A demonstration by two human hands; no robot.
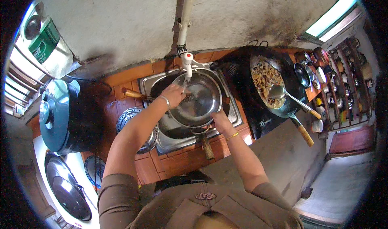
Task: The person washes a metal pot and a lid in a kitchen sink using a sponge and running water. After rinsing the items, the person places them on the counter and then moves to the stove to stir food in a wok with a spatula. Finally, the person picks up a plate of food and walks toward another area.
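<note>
A round metal basin point(206, 92) is held over the steel sink point(169, 144), below a white tap point(188, 62) with a red dot. Water seems to run from the tap's spout. My right hand point(222, 122) grips the basin's lower right rim. My left hand point(174, 95) reaches to the basin's left side under the spout; its fingertips are partly hidden, and whether it grips anything cannot be told. Small dark bits lie in the basin near its fingers. Beneath the basin, a wooden handle point(208, 148) sticks out over the sink's front edge, and another wooden handle point(133, 93) lies at the left.
A wok point(283, 109) of cooked food, with a metal ladle point(277, 92) in it, sits on the black stove point(263, 127) at right. Perforated metal bowls point(128, 116) stand left of the sink, beside a large blue-lidded pot point(54, 116). Bowls point(320, 74) and a rack stand far right.
</note>
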